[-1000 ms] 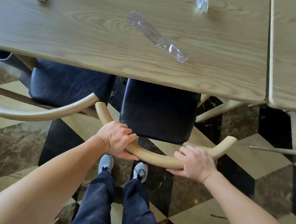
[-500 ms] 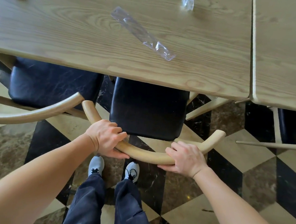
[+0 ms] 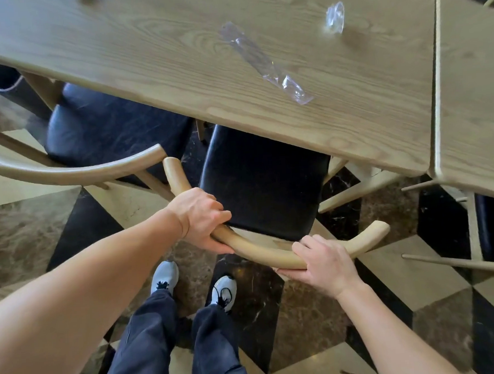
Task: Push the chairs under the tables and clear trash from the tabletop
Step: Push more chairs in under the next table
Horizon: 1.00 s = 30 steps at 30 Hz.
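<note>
Right now we are holding the chair (image 3: 266, 185) by its curved wooden back rail (image 3: 258, 251): our left grip (image 3: 201, 218) is clenching the rail's left bend, and our right grip (image 3: 325, 264) is grasping the same rail nearer its right end, fingers over the top, thumb beneath. The chair's black seat is sitting partly under the counter (image 3: 145, 63). Beyond the chair, a long clear wrapper (image 3: 264, 63) is lying on the counter, with a smaller clear plastic scrap (image 3: 335, 18) lying farther off. A second chair (image 3: 106, 129) is standing just left of the chair.
</note>
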Motion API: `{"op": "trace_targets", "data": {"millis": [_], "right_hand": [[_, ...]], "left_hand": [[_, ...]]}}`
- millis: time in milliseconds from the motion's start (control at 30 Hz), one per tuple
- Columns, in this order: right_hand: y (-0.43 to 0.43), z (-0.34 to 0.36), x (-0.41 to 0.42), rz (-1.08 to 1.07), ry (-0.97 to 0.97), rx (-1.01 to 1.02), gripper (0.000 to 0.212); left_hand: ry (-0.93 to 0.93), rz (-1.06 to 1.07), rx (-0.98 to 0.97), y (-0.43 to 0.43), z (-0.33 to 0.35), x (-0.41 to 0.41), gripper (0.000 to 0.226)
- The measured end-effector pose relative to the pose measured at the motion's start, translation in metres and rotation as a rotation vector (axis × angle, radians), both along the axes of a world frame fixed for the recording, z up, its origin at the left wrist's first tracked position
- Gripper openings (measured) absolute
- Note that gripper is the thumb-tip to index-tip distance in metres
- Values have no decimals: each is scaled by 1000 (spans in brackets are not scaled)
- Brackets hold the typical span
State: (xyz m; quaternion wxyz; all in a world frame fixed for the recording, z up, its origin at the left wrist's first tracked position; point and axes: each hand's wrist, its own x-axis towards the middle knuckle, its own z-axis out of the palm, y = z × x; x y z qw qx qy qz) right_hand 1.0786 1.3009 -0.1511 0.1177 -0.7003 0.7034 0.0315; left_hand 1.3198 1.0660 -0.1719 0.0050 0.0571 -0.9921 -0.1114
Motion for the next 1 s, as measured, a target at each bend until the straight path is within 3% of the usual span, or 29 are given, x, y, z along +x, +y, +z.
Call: {"op": "trace_targets", "data": {"millis": [100,333,467,600,800,1000], "right_hand": [[3,-4,1,-24,-11,-20,68],[3,-7,2,-26,1,-40,64],[2,-9,-1,11,-15,-63,71],[-10,-2,-10,85,6,1,61],[-19,14,-17,0,29,255,55],[-23,33,4,-138,43,409,54]], "left_hand": [[13,7,-2,0,-2,1,75],[75,19,17,-1,-3,1,73],[83,14,21,-1,-7,1,72],[93,13,37,-4,-8,-1,70],[11,23,26,-4,-5,-13,71],[-330,57,-32,4,16,-14,81]]}}
